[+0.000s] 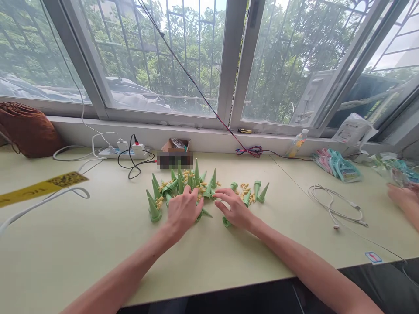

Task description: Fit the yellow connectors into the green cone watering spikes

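Note:
A pile of light green plastic cone-shaped spikes and small tan plastic pieces lies on the table. My left hand reaches palm down into the pile. Its fingers bend downward among the pieces, and the fingertips are hidden, so a grip cannot be made out. To its right, my right hand is open, with thumb and forefinger apart. Those fingers are close to a green cone; contact is unclear. Below the right hand lies a hollow green piece. More cones and tan pieces stand beyond it.
Behind the pile is a small open cardboard box. A power strip with cables stands at the back left. On the right are a coiled white cable, a bottle, pink and teal items and another person's hand.

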`<action>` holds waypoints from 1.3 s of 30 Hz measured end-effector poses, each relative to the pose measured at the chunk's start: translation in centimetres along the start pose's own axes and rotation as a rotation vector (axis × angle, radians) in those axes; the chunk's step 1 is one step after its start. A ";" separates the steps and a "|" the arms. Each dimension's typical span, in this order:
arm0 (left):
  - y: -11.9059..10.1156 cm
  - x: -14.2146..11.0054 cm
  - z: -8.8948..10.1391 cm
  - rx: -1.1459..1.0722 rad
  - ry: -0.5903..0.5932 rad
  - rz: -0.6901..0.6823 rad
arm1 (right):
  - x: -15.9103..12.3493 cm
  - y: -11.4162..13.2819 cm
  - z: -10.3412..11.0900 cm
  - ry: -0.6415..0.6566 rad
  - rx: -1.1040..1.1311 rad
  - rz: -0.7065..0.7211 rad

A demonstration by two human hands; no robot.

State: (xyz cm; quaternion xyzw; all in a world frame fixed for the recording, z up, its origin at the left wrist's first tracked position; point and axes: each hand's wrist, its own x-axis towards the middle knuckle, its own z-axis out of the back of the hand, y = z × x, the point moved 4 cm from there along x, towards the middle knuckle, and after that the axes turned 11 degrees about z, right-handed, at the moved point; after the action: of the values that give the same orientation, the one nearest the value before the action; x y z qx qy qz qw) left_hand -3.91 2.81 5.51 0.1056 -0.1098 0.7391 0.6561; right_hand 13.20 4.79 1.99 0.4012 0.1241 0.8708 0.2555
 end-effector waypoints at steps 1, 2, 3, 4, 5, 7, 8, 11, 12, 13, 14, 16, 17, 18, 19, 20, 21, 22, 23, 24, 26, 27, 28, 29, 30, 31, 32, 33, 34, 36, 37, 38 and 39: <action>-0.1 -0.1 0.0 -0.015 -0.018 -0.020 | 0.0 0.0 -0.1 0.023 -0.016 -0.007; -0.2 -0.1 0.0 -0.038 -0.042 -0.047 | 0.0 0.0 -0.1 0.045 -0.034 -0.016; -0.4 -0.2 0.0 -0.068 -0.065 -0.083 | 0.0 0.0 -0.2 0.067 -0.053 -0.025; -0.6 -0.4 -0.1 -0.103 -0.088 -0.122 | 0.0 0.0 -0.2 0.087 -0.070 -0.030; -0.8 -0.5 -0.2 -0.136 -0.101 -0.168 | 0.1 0.1 -0.2 0.104 -0.085 -0.033; -1.3 -0.9 -0.7 -0.194 -0.104 -0.260 | 0.1 0.1 -0.3 0.131 -0.106 -0.033; -1.5 -1.1 -0.9 -0.218 -0.100 -0.294 | 0.1 0.2 -0.3 0.143 -0.112 -0.034; -2.0 -1.5 -1.5 -0.272 -0.082 -0.376 | 0.1 0.1 -0.4 0.157 -0.121 -0.035; -2.0 -1.6 -1.6 -0.290 -0.082 -0.392 | 0.1 0.1 -0.4 0.156 -0.122 -0.033; -2.1 -1.6 -1.7 -0.308 -0.085 -0.403 | 0.1 0.1 -0.4 0.151 -0.122 -0.030; -2.1 -1.6 -1.7 -0.324 -0.091 -0.409 | 0.1 0.1 -0.4 0.145 -0.121 -0.027; -2.0 -1.6 -1.8 -0.351 -0.107 -0.416 | 0.1 0.1 -0.3 0.126 -0.116 -0.022; -2.0 -1.6 -1.8 -0.362 -0.114 -0.419 | 0.0 0.0 -0.3 0.110 -0.111 -0.020; -2.0 -1.6 -1.9 -0.371 -0.117 -0.422 | 0.0 0.0 -0.2 0.089 -0.105 -0.018; -2.0 -1.6 -1.9 -0.380 -0.118 -0.423 | 0.0 0.0 -0.1 0.066 -0.099 -0.018; -2.1 -1.6 -1.9 -0.388 -0.117 -0.422 | 0.0 -0.1 -0.1 0.045 -0.093 -0.019; -2.1 -1.6 -1.9 -0.396 -0.116 -0.420 | 0.0 -0.2 0.0 0.028 -0.090 -0.022; -2.1 -1.6 -1.9 -0.404 -0.115 -0.418 | 0.0 -0.2 0.0 0.020 -0.089 -0.028; -2.2 -1.6 -1.9 -0.413 -0.115 -0.416 | 0.0 -0.3 0.0 0.022 -0.091 -0.037; -2.2 -1.6 -1.9 -0.423 -0.116 -0.414 | 0.0 -0.4 0.0 0.033 -0.096 -0.050; -2.2 -1.6 -1.8 -0.443 -0.120 -0.413 | -0.1 -0.6 -0.2 0.071 -0.110 -0.082; -2.2 -1.6 -1.8 -0.452 -0.123 -0.413 | -0.1 -0.7 -0.3 0.091 -0.117 -0.097; -2.2 -1.6 -1.8 -0.460 -0.126 -0.413 | -0.1 -0.8 -0.4 0.107 -0.122 -0.110; -2.2 -1.6 -1.8 -0.467 -0.130 -0.413 | -0.1 -0.8 -0.4 0.117 -0.125 -0.120; -2.2 -1.6 -1.7 -0.473 -0.133 -0.413 | -0.1 -0.8 -0.3 0.123 -0.125 -0.127; -2.2 -1.6 -1.7 -0.477 -0.135 -0.412 | -0.1 -0.7 -0.3 0.126 -0.122 -0.128; -2.1 -1.6 -1.7 -0.481 -0.136 -0.407 | 0.0 -0.6 -0.2 0.126 -0.114 -0.126; -2.1 -1.5 -1.7 -0.485 -0.135 -0.403 | 0.0 -0.5 -0.1 0.125 -0.106 -0.123; -2.1 -1.5 -1.7 -0.489 -0.132 -0.396 | 0.1 -0.4 0.0 0.120 -0.098 -0.119; -2.0 -1.4 -1.7 -0.501 -0.127 -0.381 | 0.2 -0.2 0.2 0.104 -0.085 -0.119; -1.9 -1.4 -1.7 -0.509 -0.127 -0.367 | 0.3 -0.2 0.3 0.093 -0.080 -0.124; -1.8 -1.3 -1.7 -0.516 -0.129 -0.353 | 0.3 -0.2 0.3 0.082 -0.077 -0.131; -1.8 -1.3 -1.8 -0.523 -0.126 -0.340 | 0.3 -0.3 0.3 0.073 -0.072 -0.137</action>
State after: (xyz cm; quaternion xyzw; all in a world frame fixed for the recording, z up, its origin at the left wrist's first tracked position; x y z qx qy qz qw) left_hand -2.04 2.35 3.49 -0.0041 -0.3175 0.5573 0.7672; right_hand 13.40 5.19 2.24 0.3503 0.1291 0.8692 0.3243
